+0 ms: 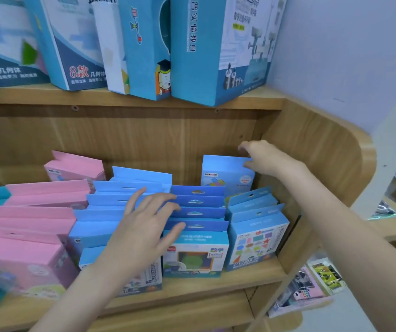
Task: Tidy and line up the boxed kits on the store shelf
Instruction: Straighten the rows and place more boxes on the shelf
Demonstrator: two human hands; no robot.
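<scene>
Rows of boxed kits stand upright on the lower wooden shelf (240,279). Pink boxes (31,219) fill the left, light blue boxes (120,195) the middle, and darker blue boxes (198,212) run right of them. A short row with a shapes box (256,240) is at the far right. My left hand (144,226) lies with spread fingers on the tops of the middle and darker blue rows. My right hand (264,159) grips the top right corner of a single blue box (225,173) standing at the back right, taller than the rows.
The upper shelf (120,99) carries large blue and white boxes (218,49) leaning at angles. The shelf's curved wooden side panel (324,164) closes the right end, close to my right hand. Packaged goods (312,286) hang lower right. A pale wall is behind.
</scene>
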